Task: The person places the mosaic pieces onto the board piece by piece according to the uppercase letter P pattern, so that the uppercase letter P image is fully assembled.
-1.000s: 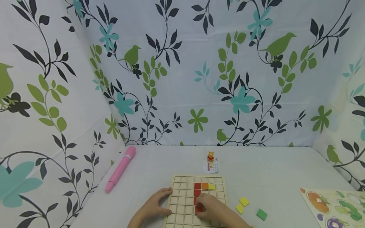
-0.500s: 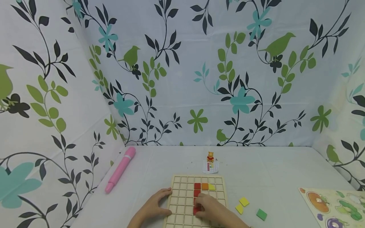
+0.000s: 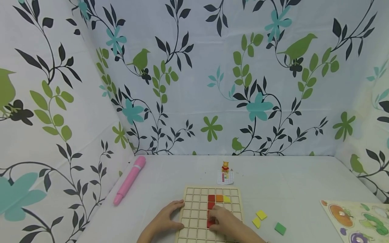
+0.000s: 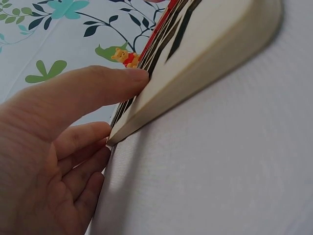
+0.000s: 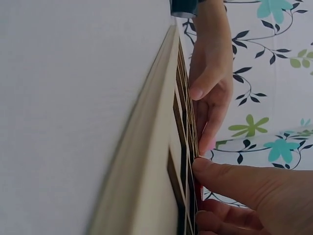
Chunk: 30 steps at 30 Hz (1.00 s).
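Note:
A pale wooden grid board [image 3: 191, 222] lies on the white table in front of me. My left hand [image 3: 164, 217] rests at its left side; in the left wrist view the thumb [image 4: 117, 81] touches the board's top and the index fingertip meets its edge. Over the board's middle column, my right hand [image 3: 226, 221] has curled fingers around a red square tile [image 3: 209, 224], partly hidden by them. Above it in that column are more red tiles [image 3: 211, 198]. An orange tile [image 3: 219, 198] and a yellow tile [image 3: 227, 199] continue the top row rightward.
Right of the board lie two loose yellow tiles [image 3: 261, 214] and a green tile [image 3: 280, 228]. Behind it, a small bear figurine [image 3: 225, 166] stands at a printed grid card [image 3: 225, 179]. A pink stick-like object [image 3: 130, 180] lies left; a vegetable picture board [image 3: 358, 219] lies right.
The right hand's fingers have shifted slightly over the red tile, covering more of it than a second ago. The left hand has stayed at the board's edge.

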Available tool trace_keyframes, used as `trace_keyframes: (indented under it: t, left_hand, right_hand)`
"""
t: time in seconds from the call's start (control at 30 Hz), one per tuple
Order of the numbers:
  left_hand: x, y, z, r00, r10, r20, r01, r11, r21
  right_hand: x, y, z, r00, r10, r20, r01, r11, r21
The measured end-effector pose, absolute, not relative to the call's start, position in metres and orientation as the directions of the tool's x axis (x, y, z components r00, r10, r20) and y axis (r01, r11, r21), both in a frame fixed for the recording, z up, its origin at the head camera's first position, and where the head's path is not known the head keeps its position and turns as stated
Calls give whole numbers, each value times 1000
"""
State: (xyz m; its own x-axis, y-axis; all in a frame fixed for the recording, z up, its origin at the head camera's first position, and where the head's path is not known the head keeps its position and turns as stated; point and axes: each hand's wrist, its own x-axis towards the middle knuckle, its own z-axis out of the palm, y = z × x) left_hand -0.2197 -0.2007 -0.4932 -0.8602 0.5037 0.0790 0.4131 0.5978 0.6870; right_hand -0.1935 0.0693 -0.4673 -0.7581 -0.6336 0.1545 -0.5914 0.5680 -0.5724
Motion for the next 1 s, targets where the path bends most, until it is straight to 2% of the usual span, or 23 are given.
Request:
trace_keyframes:
  t: [0.3, 0.63, 0.87, 1.0]
  left_hand:
    - [-220, -201, -496, -858, 507, 80, 416, 596, 687]
    - [-218, -202, -494, -856, 511, 82, 417, 588, 693]
    - [-215, -203, -493, -855, 511, 82, 421, 595, 685]
    - [-215, -202, -493, -858, 506, 88, 422, 598, 681]
  right_hand:
    - [-190, 69, -463, -769, -636, 66, -567, 629, -531]
    - [-185, 70, -452, -750, -642, 157, -614, 589, -526]
    - [-187, 81, -444, -751, -625, 213, -601, 512, -614]
    - [-190, 96, -443, -766, -597, 237, -593, 515, -618]
